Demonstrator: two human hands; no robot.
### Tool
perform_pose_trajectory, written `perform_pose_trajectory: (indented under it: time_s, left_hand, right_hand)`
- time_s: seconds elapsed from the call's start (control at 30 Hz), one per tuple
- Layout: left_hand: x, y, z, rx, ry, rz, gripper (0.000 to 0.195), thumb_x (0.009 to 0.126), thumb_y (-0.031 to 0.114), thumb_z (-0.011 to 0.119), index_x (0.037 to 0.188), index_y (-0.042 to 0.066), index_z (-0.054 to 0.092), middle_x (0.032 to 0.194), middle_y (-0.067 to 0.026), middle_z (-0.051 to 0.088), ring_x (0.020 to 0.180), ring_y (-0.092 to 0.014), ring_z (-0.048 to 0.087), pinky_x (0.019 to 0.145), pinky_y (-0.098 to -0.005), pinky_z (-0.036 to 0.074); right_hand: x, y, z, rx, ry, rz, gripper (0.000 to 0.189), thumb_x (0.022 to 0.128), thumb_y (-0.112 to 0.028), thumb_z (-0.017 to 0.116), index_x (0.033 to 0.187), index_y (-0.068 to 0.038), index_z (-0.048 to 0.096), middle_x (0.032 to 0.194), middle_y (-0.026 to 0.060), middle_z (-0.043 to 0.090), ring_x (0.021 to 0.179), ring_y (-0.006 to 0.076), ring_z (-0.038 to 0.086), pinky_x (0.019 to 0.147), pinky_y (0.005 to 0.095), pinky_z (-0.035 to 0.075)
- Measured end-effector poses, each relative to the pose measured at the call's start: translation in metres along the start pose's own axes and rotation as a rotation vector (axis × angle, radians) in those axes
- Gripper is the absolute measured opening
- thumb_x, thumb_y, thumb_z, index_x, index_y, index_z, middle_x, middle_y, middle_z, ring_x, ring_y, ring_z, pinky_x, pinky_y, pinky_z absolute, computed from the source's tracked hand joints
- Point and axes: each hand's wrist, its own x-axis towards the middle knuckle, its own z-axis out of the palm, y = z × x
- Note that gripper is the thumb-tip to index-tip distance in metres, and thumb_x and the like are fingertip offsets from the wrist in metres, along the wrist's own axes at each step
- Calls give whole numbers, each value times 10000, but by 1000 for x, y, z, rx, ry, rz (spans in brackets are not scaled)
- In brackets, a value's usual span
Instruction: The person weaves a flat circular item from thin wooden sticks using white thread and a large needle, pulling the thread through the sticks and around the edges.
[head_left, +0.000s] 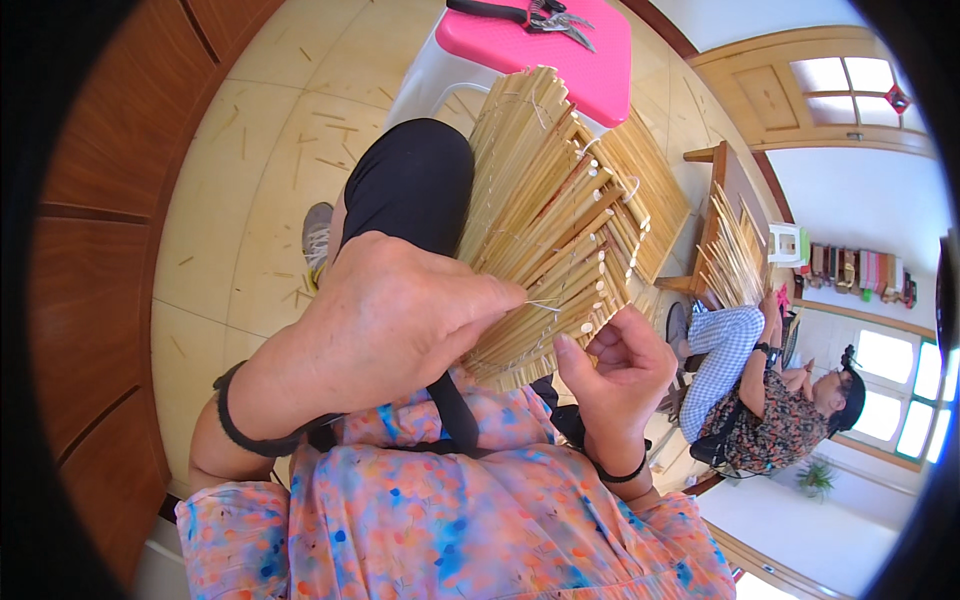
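A mat of split reed or bamboo sticks (517, 247), bound with rows of pale thread, lies curved across my lap. Its cut stick ends make a stepped edge towards the right. My left hand (405, 307) is over the mat, thumb and forefinger pinching a thin pale strand (541, 304); whether this is thread or a needle is too small to tell. At the mat's near right corner, my right hand (622, 367) grips the edge between thumb and curled fingers. Loops of white thread (632, 189) stick out from the upper right edge.
Pruning shears (551, 19) rest on a pink-topped stool (540, 67) beyond the mat. Another slatted mat (645, 195) lies behind it. Stick scraps (330, 161) litter the tiled floor. At right, a seated person (772, 397) handles thin sticks (731, 259) beside a wooden bench (724, 180).
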Motion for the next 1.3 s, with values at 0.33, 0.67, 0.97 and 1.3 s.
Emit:
perform_pose_trajectory:
  time_s: [0.33,0.67,0.97,1.3]
  left_hand:
    - [3,5,0,5,-7,11,197,779,0,701,969,48,728,648,-107,616,540,-276,604,459,-348,444]
    - [9,10,-3,20,-12,14,189,781,1,696,962,47,725,637,-106,607,535,-277,601,453,-348,440]
    - [24,16,-15,97,-80,87,192,775,16,706,962,56,724,605,-97,573,513,-275,581,443,-358,429]
    - [25,22,-21,117,-93,49,215,761,13,712,970,63,726,625,-96,592,522,-271,592,446,-353,439]
  right_hand:
    - [-1,-1,-3,-7,1,-2,270,702,75,777,896,87,588,822,41,555,705,55,538,610,202,493]
    - [1,3,-5,12,9,-20,257,696,69,774,865,89,582,792,46,549,683,61,532,588,202,478]
    - [4,-16,-12,-37,29,-28,232,694,58,770,811,69,570,756,41,533,656,66,517,568,199,455]
    - [4,-19,-13,5,19,15,225,696,63,769,825,79,586,767,46,550,664,69,525,571,200,461]
